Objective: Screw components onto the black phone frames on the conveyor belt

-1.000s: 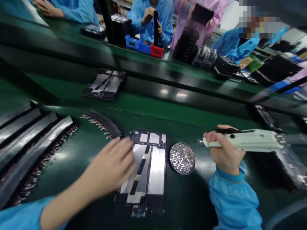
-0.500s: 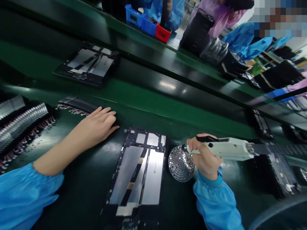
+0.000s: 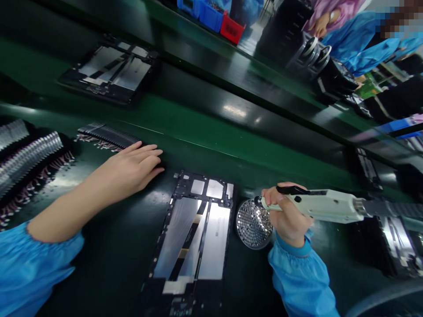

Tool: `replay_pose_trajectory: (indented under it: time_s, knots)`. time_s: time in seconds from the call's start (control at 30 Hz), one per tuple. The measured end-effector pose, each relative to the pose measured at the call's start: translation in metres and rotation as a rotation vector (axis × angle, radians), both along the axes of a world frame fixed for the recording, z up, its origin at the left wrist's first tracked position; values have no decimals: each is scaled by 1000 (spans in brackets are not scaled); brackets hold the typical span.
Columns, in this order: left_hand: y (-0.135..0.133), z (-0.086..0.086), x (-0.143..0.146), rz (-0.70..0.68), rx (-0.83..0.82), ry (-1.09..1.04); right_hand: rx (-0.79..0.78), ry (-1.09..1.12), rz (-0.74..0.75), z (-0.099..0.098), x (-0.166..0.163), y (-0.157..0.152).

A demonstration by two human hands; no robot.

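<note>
A tablet back frame [image 3: 193, 233] with silver panels lies flat on the dark green bench in front of me. My left hand [image 3: 130, 169] rests open, fingers stretched out, on the bench left of the frame, its fingertips at a row of small black parts [image 3: 105, 135]. My right hand [image 3: 287, 215] is closed round a pale electric screwdriver [image 3: 320, 206]. The screwdriver's tip sits over the edge of a round dish of small screws [image 3: 253, 224], just right of the frame.
Stacked rows of silver strips [image 3: 26, 156] fill the left edge. Another frame [image 3: 110, 70] lies on the green conveyor belt [image 3: 211, 136] beyond. Blue and red bins [image 3: 214, 17], black trays and other people in blue and pink coats are across the line. Dark assemblies [image 3: 396, 246] sit at right.
My left hand left the frame and moved up-left to the row of black parts. My right hand brought the screwdriver's tip down to the screw dish. The view tilted downward.
</note>
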State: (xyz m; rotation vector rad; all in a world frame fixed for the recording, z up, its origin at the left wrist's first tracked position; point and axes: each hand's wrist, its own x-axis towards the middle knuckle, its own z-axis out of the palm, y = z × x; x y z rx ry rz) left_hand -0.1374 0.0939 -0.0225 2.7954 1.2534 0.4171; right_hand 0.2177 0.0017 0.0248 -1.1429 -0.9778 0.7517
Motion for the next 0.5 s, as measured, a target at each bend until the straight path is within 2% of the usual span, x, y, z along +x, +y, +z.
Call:
replay_pose_trajectory:
  time_s: [0.3, 0.4, 0.5]
  knots:
    - [-3, 7, 4, -7, -56, -110, -42, 48, -12, 0, -1, 2]
    - [-12, 25, 4, -15, -73, -244, -34, 45, -16, -2, -1, 1]
    - [-31, 56, 10, 2, -128, -390, 5, 13, -7, -2, -2, 0]
